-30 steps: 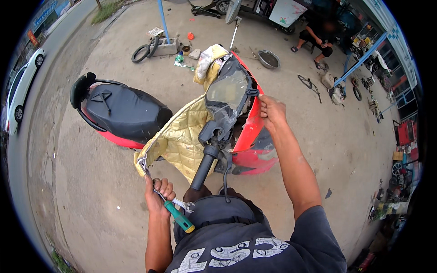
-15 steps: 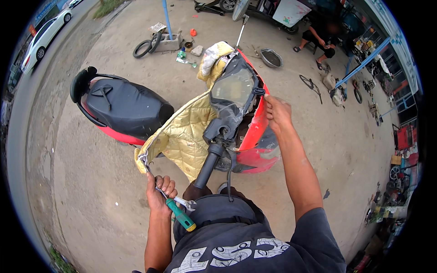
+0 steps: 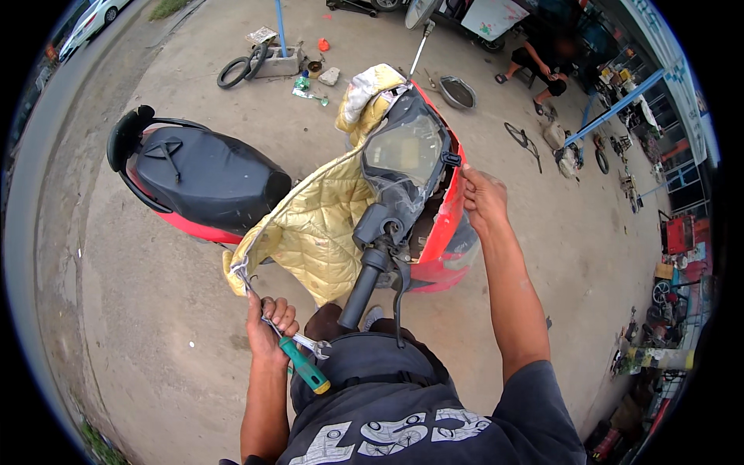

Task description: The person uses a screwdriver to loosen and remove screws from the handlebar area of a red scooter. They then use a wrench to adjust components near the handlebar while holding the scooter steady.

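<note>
A red and black scooter stands before me, its dark seat (image 3: 209, 174) to the left and its dashboard (image 3: 403, 155) in the middle. My left hand (image 3: 271, 325) is closed round a screwdriver (image 3: 304, 366) with a green and yellow handle, together with a silver wrench (image 3: 316, 347). Just above this hand lies the tied corner of a yellow quilted cover (image 3: 318, 221), draped along the handlebar. With closed fingers, my right hand (image 3: 485, 201) grips the edge of the red front panel (image 3: 446, 217). A gap shows between that panel and the dashboard.
The black handlebar grip (image 3: 364, 288) and brake lever (image 3: 401, 298) point toward my waist. Loose tyres (image 3: 234, 72), a block (image 3: 279, 63) and a metal basin (image 3: 458, 92) lie beyond. A seated person (image 3: 546, 70) is at the far right, near scattered parts.
The scooter's front and my right hand on the panel have shifted slightly right. The seat and the background sit a little farther left and up. My left hand keeps its hold.
</note>
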Available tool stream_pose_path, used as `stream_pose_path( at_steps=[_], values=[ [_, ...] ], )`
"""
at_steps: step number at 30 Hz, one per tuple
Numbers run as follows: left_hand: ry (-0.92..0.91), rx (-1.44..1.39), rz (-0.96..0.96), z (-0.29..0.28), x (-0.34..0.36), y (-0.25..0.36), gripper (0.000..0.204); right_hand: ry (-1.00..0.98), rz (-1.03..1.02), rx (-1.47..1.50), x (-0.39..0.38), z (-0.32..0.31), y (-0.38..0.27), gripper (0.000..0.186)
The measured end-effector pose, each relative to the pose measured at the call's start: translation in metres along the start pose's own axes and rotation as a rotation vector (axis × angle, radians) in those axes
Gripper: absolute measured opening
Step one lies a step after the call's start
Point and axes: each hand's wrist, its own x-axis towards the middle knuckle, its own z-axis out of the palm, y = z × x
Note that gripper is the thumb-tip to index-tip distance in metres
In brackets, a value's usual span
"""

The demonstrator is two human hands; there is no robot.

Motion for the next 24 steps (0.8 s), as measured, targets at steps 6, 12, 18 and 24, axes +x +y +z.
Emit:
stream_pose_path(
  at_steps=[6,12,18,24],
  values=[
    [-0.011,0.045,-0.043,0.003,0.015,0.015,0.054,0.062,-0.010,-0.009,-0.013,-0.001,-0.002,0.024],
    [-0.088,0.086,-0.106,0.005,0.033,0.032,0.055,0.177,-0.044,0.052,-0.040,-0.030,0.011,0.029],
    [-0.100,0.159,-0.173,0.009,0.045,0.044,0.055,0.441,0.151,0.000,-0.104,-0.119,0.115,0.023],
    [-0.119,0.229,-0.233,0.021,0.038,0.046,0.055,0.657,0.398,0.057,-0.208,-0.183,0.239,0.011]
  ],
)
